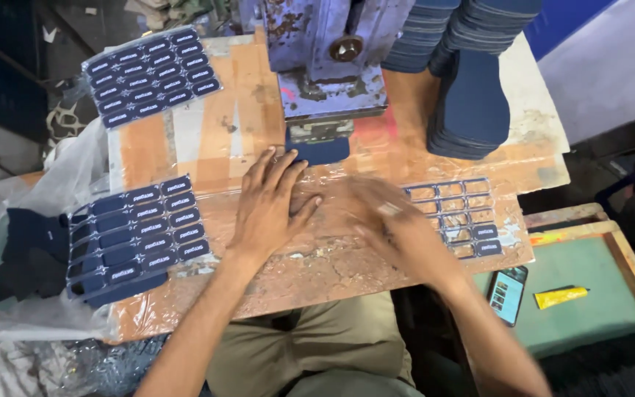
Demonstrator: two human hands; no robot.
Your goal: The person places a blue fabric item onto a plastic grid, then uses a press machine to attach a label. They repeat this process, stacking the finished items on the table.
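My left hand (270, 202) lies flat, fingers spread, on the plastic-covered wooden bench (317, 257), its fingertips touching a dark blue piece (321, 151) under the blue metal press (328, 55). My right hand (391, 220) is blurred with motion just right of it, over the bench beside a mostly emptied label sheet (458, 217) with a few dark labels left. Whether it holds anything is not visible. A stack of dark blue label sheets (137, 235) lies left of my left hand.
Another label sheet (152, 73) lies at the back left. Stacks of dark blue sole-shaped pieces (472, 95) stand at the back right. A phone (508, 294) and a yellow tube (560, 296) rest on a green surface at the right. Plastic bags with dark pieces (27, 250) lie left.
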